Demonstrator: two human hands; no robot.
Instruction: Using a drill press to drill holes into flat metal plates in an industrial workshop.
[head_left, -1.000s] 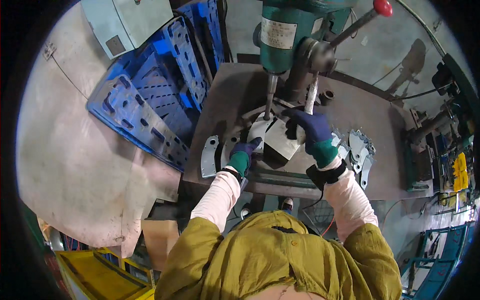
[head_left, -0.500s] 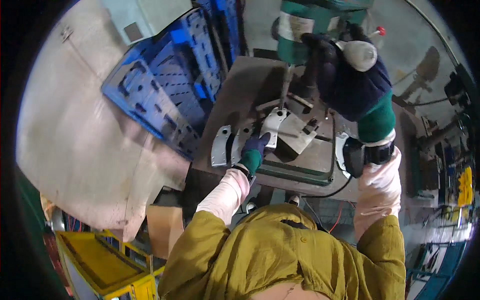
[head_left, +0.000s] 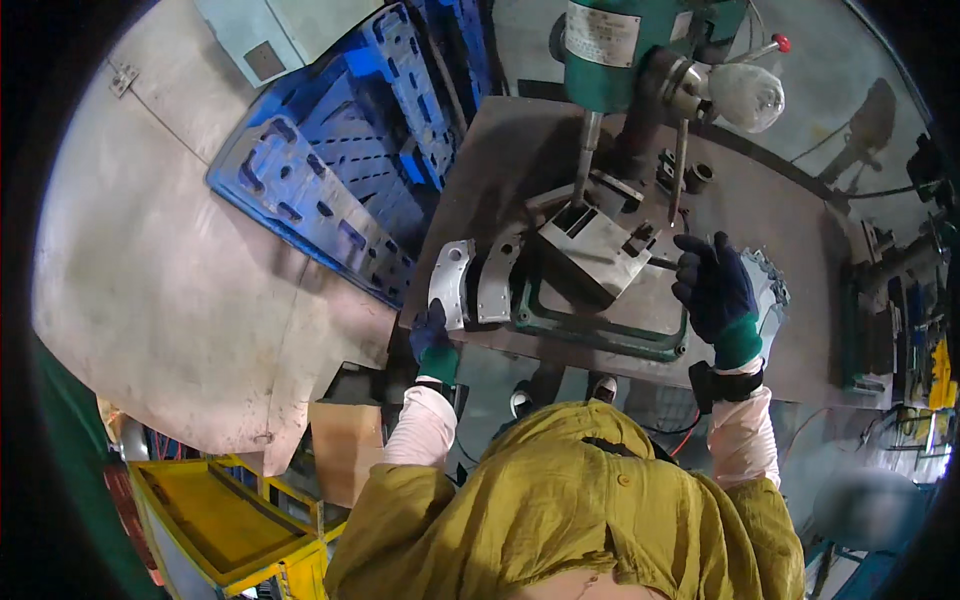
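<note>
My left hand [head_left: 431,335], in a dark blue glove with a green cuff, grips the near end of a curved silver metal plate [head_left: 452,278] at the table's left edge. A second curved plate [head_left: 496,282] lies just to its right. In the middle, a block-shaped metal fixture [head_left: 596,252] sits under the spindle [head_left: 588,150] of a green drill press [head_left: 597,80], with no plate on it. My right hand [head_left: 716,288], gloved alike, hovers right of the fixture with fingers apart and nothing in them. Beside it lie several silver plates [head_left: 768,285], partly hidden by hand and wrist.
The brown table [head_left: 800,340] carries the green machine base [head_left: 610,340]. A red-knobbed lever [head_left: 780,44] and a plastic-wrapped knob [head_left: 748,97] stick out from the press. Blue plastic pallets [head_left: 310,200] stand left, a yellow cart [head_left: 215,520] and cardboard box [head_left: 345,450] lower left.
My left hand has moved left with the plate from under the spindle to the table's left edge. My right hand has left the press handle and come down toward me, opening.
</note>
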